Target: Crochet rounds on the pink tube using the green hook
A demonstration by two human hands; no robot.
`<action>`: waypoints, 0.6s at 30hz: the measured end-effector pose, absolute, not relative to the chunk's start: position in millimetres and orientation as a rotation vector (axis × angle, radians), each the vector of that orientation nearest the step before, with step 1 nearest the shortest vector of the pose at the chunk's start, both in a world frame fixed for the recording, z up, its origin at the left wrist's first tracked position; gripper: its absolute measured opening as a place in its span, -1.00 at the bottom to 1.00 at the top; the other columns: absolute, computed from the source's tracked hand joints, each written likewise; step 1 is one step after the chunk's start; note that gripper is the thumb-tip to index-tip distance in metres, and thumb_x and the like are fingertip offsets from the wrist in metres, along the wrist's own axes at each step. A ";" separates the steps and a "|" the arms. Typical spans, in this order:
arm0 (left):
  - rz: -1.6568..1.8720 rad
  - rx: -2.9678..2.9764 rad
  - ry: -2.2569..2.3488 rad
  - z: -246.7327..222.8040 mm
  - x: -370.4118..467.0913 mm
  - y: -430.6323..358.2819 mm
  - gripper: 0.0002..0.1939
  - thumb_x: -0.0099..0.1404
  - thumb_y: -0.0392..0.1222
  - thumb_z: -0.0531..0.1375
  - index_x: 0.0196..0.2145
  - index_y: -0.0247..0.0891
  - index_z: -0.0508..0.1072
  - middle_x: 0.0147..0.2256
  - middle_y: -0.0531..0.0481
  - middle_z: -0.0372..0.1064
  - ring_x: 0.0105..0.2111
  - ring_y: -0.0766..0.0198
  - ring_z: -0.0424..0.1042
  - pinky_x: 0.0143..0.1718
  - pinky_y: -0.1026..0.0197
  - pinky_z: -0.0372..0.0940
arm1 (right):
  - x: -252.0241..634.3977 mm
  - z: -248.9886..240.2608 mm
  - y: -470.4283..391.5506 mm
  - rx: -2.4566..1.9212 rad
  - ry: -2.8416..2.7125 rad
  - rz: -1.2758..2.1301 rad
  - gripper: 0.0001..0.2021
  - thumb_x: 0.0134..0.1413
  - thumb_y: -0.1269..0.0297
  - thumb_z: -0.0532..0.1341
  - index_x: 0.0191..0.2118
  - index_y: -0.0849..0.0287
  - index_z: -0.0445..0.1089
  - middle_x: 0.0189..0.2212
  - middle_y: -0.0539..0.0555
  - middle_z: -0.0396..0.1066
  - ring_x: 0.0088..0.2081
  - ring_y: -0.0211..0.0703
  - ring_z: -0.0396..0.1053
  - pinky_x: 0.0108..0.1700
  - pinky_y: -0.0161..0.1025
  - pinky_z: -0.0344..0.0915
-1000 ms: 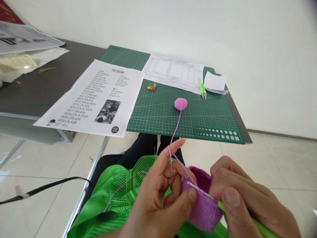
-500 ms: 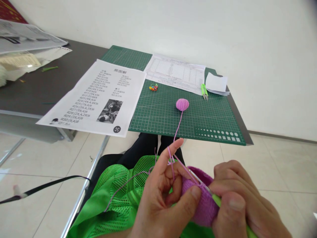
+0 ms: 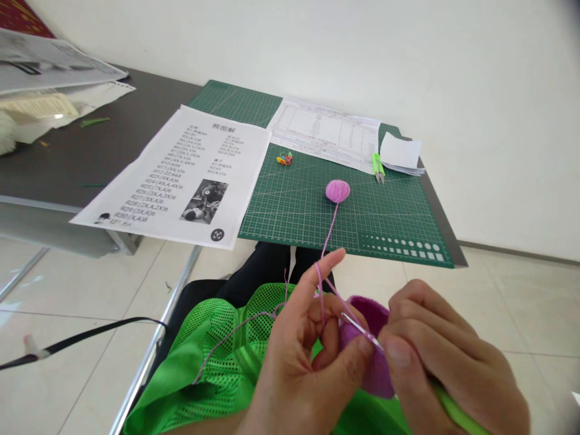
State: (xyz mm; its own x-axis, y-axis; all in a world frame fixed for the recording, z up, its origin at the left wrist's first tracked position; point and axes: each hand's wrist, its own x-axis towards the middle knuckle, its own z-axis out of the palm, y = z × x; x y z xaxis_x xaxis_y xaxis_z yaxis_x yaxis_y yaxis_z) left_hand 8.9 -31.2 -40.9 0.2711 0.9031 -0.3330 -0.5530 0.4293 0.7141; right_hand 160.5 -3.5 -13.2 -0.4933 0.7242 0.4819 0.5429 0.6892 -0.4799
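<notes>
My left hand (image 3: 312,356) pinches the edge of a pink-purple crochet piece (image 3: 378,377), which curves like a cup. Its index finger points up with yarn (image 3: 330,232) looped around it. That strand runs back to a small ball of the same yarn (image 3: 338,191) on the mat. In my right hand (image 3: 439,356) is a crochet hook (image 3: 360,326) with a metal shaft and a green handle. The hook's tip lies over the piece's edge, close to my left fingers. Part of the piece is hidden behind both hands.
A green cutting mat (image 3: 299,217) covers part of the dark table (image 3: 149,96). On it lie printed sheets (image 3: 176,181), colourful stitch markers (image 3: 284,159), green thread snips (image 3: 377,168) and white paper slips (image 3: 401,151). Bright green mesh fabric (image 3: 217,344) covers my lap.
My right hand has turned and shifted the hook, so its handle now points lower and more of it is covered. The crochet piece has tilted slightly, and the view has shifted a little.
</notes>
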 end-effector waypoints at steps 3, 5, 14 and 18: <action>1.120 0.474 0.858 -44.2 15.3 -33.7 -0.31 0.31 -0.30 0.35 0.27 0.30 0.33 -0.35 0.15 0.36 -0.46 0.39 0.10 -0.43 0.29 0.05 | 154.2 -16.7 1.5 -0.950 -2.200 0.108 -0.70 0.15 0.60 0.20 -0.53 0.16 0.22 -0.66 -0.04 0.24 -0.53 -0.30 0.17 -0.52 -0.24 0.24; 1.203 0.447 0.906 -44.8 20.3 -35.6 -0.35 0.31 -0.28 0.36 0.25 0.29 0.37 -0.34 0.15 0.41 -0.45 0.39 0.13 -0.41 0.31 0.09 | 151.1 -23.5 1.8 -0.961 -2.146 0.035 -0.69 0.11 0.62 0.22 -0.54 0.16 0.21 -0.66 -0.03 0.24 -0.54 -0.30 0.13 -0.53 -0.23 0.20; 1.028 0.323 0.769 -39.9 9.9 -30.9 -0.38 0.24 -0.28 0.42 0.22 0.04 0.44 -0.41 0.12 0.34 -0.46 0.41 0.12 -0.37 0.33 0.12 | 164.4 -32.2 -8.8 -0.865 -2.097 -0.022 -0.81 0.23 0.47 0.15 -0.42 0.16 0.36 -0.58 -0.02 0.41 -0.54 -0.22 0.34 -0.45 -0.16 0.37; 0.936 0.330 0.731 -37.4 -2.6 -29.2 -0.38 0.19 -0.27 0.44 0.19 -0.02 0.48 -0.43 0.11 0.29 -0.47 0.39 0.11 -0.37 0.32 0.08 | 170.9 -25.8 -16.1 -0.900 -2.129 0.052 -0.76 0.32 0.32 0.14 -0.41 0.14 0.39 -0.58 -0.01 0.44 -0.53 -0.16 0.40 -0.42 -0.09 0.43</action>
State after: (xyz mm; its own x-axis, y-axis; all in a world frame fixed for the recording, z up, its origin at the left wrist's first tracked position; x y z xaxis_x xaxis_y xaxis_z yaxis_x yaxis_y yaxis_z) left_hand -2.6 -29.2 -37.4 0.3794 0.8226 -0.4235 -0.6102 0.5666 0.5538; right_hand 170.9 -16.1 -25.8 -0.4214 0.6169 0.6647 0.5840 0.7454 -0.3215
